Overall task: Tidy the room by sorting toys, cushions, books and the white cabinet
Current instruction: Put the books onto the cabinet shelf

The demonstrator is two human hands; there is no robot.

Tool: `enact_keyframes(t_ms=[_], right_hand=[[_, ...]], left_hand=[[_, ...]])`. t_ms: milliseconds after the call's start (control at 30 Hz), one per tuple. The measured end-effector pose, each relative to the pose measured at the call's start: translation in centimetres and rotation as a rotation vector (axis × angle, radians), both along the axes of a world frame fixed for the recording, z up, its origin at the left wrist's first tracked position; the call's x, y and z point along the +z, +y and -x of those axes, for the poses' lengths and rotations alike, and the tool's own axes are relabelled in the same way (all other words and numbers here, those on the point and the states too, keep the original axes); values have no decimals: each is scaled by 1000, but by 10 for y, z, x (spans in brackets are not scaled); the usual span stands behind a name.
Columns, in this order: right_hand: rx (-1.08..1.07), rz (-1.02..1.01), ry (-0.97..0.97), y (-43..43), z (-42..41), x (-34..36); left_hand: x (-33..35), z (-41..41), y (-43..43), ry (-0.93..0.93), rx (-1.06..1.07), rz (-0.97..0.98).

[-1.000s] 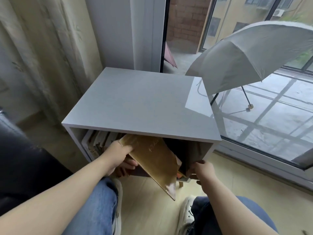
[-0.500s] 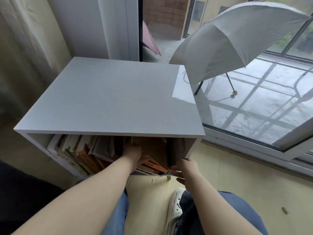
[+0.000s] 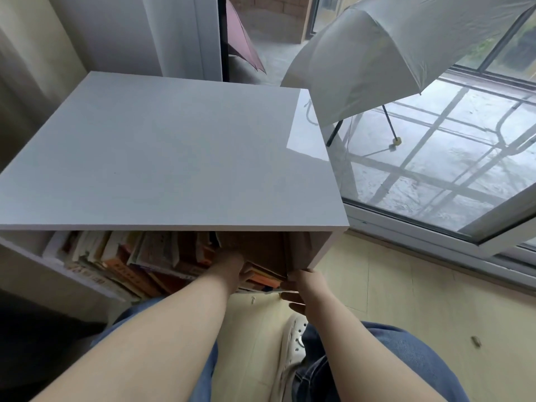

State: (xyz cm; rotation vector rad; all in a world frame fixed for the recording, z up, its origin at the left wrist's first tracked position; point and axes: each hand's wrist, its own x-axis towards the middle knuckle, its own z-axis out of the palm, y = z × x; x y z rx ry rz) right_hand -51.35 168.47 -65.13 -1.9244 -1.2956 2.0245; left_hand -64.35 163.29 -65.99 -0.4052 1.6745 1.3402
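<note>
The white cabinet (image 3: 174, 158) stands low in front of me, and its open front faces my knees. Several books (image 3: 121, 265) lean in a crowded row inside it. A large brown book (image 3: 258, 248) stands at the right end of the row, almost wholly inside. My left hand (image 3: 229, 264) reaches in and grips the brown book's lower edge, with its fingertips partly hidden. My right hand (image 3: 303, 285) holds the lower front corner of the cabinet's right wall, fingers curled below it.
An open grey umbrella (image 3: 406, 47) stands behind the glass door at the right, and a folded red one (image 3: 246, 53) lies further back. A curtain (image 3: 26, 68) hangs at the left. A dark seat (image 3: 34, 338) is at the lower left. My white shoe (image 3: 294, 340) rests on the beige floor (image 3: 406, 309).
The brown book was tilted out of the cabinet a second ago and now stands inside it. My left hand has followed it in. My right hand stays at the cabinet's right corner.
</note>
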Motion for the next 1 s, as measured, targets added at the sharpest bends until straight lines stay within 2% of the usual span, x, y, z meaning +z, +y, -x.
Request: enact_keyframes(t_ms=[167, 300, 500, 633, 767, 1000], right_hand=[[-1, -4, -10, -2, 1, 2], [-2, -16, -11, -12, -5, 10], [-66, -135, 99, -29, -18, 41], [-134, -276, 260, -45, -35, 79], [-201, -421, 339, -53, -52, 120], [-171, -537, 424, -32, -50, 179]], left_hand=[[14, -8, -13, -39, -216, 88], [30, -14, -28, -49, -349, 80], [58, -18, -59, 161, -381, -38], [100, -34, -86, 388, -472, -160], [147, -44, -96, 548, -496, -241], [209, -49, -67, 632, -434, -347]])
